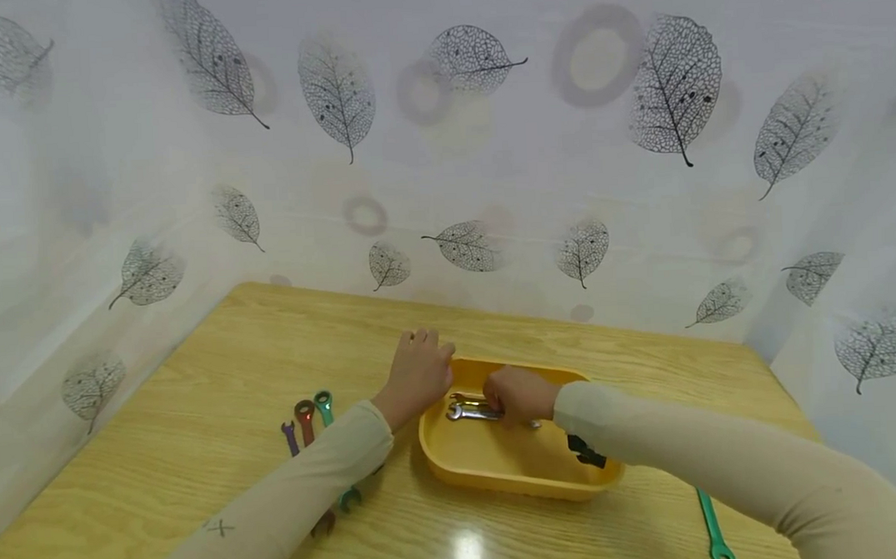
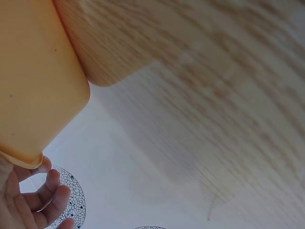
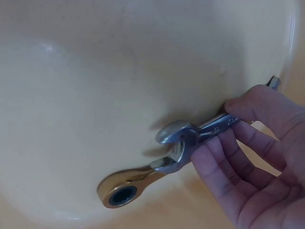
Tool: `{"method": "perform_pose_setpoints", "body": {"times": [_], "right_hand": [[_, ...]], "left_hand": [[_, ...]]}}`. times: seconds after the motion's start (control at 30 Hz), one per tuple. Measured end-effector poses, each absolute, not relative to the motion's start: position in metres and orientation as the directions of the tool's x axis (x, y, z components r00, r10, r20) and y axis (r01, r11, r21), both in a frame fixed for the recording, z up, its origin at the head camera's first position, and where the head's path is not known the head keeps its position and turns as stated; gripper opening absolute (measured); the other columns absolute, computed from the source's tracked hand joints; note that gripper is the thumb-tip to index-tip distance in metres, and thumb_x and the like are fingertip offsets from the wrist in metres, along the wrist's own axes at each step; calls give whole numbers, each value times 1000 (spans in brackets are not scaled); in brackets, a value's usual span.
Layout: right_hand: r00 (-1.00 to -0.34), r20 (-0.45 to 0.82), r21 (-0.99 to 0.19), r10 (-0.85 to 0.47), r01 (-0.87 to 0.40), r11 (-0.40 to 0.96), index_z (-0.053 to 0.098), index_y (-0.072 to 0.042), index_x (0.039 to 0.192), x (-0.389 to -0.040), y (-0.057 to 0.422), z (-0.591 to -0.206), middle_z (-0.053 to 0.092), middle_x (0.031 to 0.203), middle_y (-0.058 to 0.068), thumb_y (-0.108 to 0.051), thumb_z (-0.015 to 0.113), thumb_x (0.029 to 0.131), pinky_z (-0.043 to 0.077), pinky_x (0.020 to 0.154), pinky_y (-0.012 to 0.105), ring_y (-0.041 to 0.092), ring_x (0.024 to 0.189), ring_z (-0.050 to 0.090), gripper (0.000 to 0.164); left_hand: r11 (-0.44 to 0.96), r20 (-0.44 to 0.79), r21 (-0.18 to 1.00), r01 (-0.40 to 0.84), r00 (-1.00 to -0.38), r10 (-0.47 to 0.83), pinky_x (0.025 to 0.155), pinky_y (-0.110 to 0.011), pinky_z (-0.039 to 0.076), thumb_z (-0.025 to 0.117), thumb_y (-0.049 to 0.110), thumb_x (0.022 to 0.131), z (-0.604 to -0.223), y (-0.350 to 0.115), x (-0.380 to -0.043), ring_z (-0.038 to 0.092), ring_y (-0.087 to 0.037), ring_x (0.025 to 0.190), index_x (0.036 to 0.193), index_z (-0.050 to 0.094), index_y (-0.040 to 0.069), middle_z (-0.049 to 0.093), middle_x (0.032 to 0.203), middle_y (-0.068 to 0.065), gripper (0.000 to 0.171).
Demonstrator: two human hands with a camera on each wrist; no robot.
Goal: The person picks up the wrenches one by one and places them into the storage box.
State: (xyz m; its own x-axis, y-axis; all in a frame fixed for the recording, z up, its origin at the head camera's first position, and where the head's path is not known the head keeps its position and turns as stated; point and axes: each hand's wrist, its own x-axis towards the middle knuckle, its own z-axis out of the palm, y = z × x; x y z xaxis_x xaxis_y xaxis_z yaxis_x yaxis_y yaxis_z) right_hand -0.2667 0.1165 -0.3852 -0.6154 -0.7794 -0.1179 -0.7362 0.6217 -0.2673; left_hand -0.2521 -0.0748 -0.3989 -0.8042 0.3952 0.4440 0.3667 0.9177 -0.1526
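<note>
My left hand point(image 1: 420, 374) holds the upper left corner of a yellow plastic tray point(image 1: 494, 480), its fingers at the rim in the left wrist view. Inside the tray, my right hand point(image 1: 519, 396) pinches a silver wrench point(image 3: 217, 128) between thumb and fingers. The open end of that wrench points left in the head view. Right beside it lies a gold ratchet wrench point(image 3: 125, 190), its ring end showing on the tray floor and its shaft partly hidden behind the silver one and my fingers.
Left of the tray, partly under my left forearm, lie a purple wrench point(image 1: 291, 439), a red wrench point(image 1: 306, 420) and a green wrench point(image 1: 324, 407). Another green wrench point(image 1: 713, 527) rests on the wooden table point(image 1: 200, 457) at the right. A leaf-patterned curtain point(image 1: 443, 171) surrounds the table.
</note>
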Motion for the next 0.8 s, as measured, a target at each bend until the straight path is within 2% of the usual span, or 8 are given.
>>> {"method": "perform_pose_setpoints", "body": {"times": [0.23,0.5,0.8], "right_hand": [[-634,-126,-301,-763,-708,639,58,-4,62,-265,116,-387,45,56,-8,7,70,61,30,46,17,4,51,37,17],[-631,-118,-276,-767,-721,635,56,-5,60,-264,115,-388,45,56,-7,6,72,65,29,47,17,3,51,36,20],[-638,-111,-234,-762,-729,644,58,-7,61,-262,115,-388,55,58,-4,1,77,68,36,48,16,3,52,40,21]], "left_hand": [[916,448,-153,370,-800,398,84,-40,46,65,25,81,-400,-75,-252,59,-24,87,90,66,15,63,89,-7,14],[917,460,-146,371,-795,395,83,-40,46,65,24,80,-400,-75,-252,59,-24,86,89,66,14,63,88,-7,14],[919,454,-148,366,-800,392,84,-40,46,65,24,81,-400,-74,-252,59,-24,86,90,66,15,63,89,-7,13]]}}
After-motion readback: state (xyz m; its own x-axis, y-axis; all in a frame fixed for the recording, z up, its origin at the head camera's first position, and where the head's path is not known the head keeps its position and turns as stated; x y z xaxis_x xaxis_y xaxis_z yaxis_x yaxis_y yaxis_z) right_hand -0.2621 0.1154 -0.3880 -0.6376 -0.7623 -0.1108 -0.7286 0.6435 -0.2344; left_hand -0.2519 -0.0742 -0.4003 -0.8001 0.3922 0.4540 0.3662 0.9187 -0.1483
